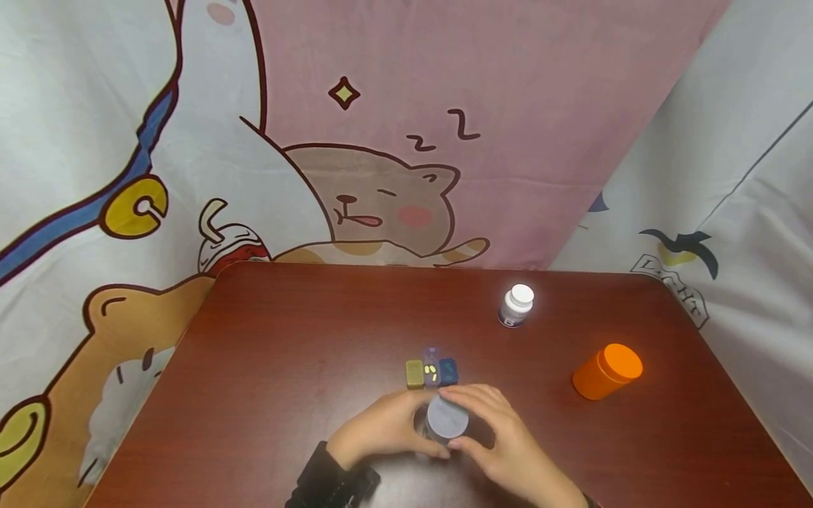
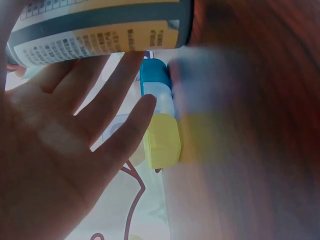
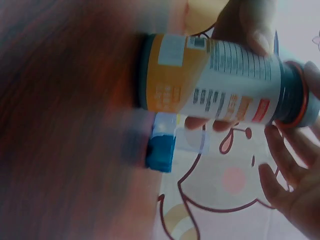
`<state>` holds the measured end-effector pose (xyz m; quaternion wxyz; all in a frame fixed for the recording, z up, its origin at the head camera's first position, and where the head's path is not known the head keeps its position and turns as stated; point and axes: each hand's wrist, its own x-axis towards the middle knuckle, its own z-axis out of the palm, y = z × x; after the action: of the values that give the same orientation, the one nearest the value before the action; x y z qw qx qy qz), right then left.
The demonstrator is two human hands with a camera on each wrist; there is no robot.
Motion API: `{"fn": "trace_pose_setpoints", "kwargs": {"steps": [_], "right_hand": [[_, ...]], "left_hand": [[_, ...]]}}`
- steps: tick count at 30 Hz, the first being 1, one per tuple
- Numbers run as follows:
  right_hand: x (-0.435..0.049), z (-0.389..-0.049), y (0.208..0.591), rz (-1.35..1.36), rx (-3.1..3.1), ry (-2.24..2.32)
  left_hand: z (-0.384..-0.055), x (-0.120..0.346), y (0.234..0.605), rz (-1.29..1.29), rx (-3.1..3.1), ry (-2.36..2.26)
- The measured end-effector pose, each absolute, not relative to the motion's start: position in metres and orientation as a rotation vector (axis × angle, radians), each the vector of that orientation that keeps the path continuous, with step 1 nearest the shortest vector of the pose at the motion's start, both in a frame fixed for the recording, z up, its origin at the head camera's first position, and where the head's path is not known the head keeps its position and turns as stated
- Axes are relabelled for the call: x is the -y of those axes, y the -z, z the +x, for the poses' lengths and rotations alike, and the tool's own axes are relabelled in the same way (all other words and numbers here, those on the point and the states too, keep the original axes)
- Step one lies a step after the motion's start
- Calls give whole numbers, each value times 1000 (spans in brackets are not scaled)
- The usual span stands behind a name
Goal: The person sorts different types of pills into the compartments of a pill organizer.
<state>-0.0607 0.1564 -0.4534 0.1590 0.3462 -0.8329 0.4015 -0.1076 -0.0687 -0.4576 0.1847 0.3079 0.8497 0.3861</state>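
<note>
Bottle [image 3: 215, 82], roughly upright, is at the near middle of the counter [image 1: 286, 339], just nearer than the pill box [image 1: 430, 383]; whether its base touches down is unclear. The left hand's [image 1: 390, 427] fingers grasp its body, the right hand's [image 1: 504, 437] its grey lid [image 1: 447, 416]. Working the lid well likely means bracing the body steadily, turning only the lid, and not nudging the pill box.

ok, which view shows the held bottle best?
Right wrist: the bottle shows nearly whole, its label toward the camera. Left wrist catches only part, cut by the frame's top edge. Head mainly gives its grey lid from above.
</note>
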Motion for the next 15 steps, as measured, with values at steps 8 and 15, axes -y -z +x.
{"fn": "trace_pose_setpoints", "kwargs": {"steps": [8,15], "right_hand": [[-161,-67,458,1104,2320,-1294],[-160,-67,458,1065,2338,-1255]], "left_hand": [[-107,69,457,865,-2397,-1077],[-107,69,458,877,-2403,-1067]]}}
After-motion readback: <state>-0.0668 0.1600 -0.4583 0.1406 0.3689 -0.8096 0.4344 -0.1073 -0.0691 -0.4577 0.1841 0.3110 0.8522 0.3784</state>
